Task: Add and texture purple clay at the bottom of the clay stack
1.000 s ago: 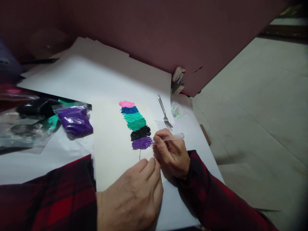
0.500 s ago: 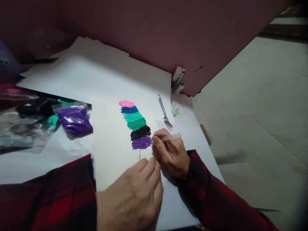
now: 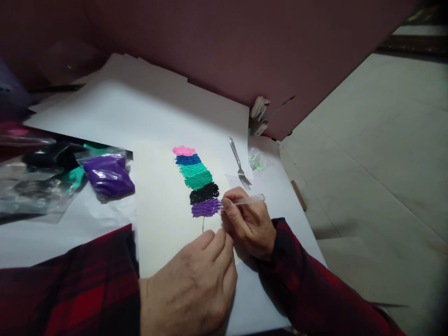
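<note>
My right hand (image 3: 250,226) grips a clear plastic stick tool (image 3: 249,199), its tip touching the right edge of a purple clay patch (image 3: 206,207). That patch is the lowest in a column of textured clay bands, pink, blue, teal, green and black (image 3: 195,172), laid on a cream sheet of paper (image 3: 159,205). My left hand (image 3: 194,284) rests flat on the sheet's lower part, fingers together, just below the purple patch. A thin dark line runs down from the purple patch towards my left fingers.
A metal fork (image 3: 240,163) lies right of the clay column. Plastic bags of purple clay (image 3: 108,175), black and teal clay (image 3: 52,161) sit at the left. A small clear bag (image 3: 259,160) lies near the fork. White sheets cover the table; a maroon board stands behind.
The right hand shifts the clear stick slightly at the purple patch's edge; the left hand stays put.
</note>
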`<state>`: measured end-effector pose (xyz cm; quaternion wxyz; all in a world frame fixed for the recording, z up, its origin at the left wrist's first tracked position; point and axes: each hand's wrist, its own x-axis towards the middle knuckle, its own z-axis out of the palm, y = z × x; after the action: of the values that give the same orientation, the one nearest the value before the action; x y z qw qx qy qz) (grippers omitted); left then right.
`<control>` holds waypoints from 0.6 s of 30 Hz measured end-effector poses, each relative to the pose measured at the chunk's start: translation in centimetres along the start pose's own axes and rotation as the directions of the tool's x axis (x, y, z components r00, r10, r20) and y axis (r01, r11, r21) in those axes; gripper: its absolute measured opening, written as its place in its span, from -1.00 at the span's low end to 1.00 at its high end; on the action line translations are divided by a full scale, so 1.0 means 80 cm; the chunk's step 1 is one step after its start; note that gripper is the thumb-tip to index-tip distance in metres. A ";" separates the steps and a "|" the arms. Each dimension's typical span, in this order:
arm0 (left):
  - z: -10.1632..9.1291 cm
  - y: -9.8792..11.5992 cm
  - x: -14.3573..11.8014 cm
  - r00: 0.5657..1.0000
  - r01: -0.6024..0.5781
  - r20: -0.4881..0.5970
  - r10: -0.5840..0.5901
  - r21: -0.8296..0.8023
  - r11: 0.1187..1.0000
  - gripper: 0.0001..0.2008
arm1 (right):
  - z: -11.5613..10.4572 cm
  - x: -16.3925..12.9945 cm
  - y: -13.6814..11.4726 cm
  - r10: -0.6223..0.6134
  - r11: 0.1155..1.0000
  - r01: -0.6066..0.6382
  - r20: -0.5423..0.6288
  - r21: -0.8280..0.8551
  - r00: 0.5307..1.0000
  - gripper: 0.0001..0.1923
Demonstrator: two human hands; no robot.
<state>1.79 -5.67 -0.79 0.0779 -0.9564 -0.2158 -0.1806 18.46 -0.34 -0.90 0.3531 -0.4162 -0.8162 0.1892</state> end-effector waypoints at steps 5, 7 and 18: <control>-0.001 0.000 0.001 1.000 0.010 0.006 -0.010 0.001 1.000 -0.63 | 0.000 0.000 0.000 0.009 1.000 -0.010 0.020 0.005 1.000 -0.87; -0.003 0.001 0.001 1.000 0.012 0.012 -0.012 0.003 1.000 -0.65 | 0.000 0.000 -0.001 0.009 1.000 -0.009 0.011 0.009 1.000 -0.87; -0.003 0.002 0.000 0.999 0.009 0.038 -0.009 -0.019 1.000 -0.70 | -0.001 -0.001 0.000 0.034 0.999 -0.034 0.029 0.029 0.999 -0.90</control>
<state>1.81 -5.89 -0.55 0.0637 -0.9594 -0.2197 -0.1649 18.52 -0.45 -0.90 0.3443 -0.4219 -0.8111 0.2133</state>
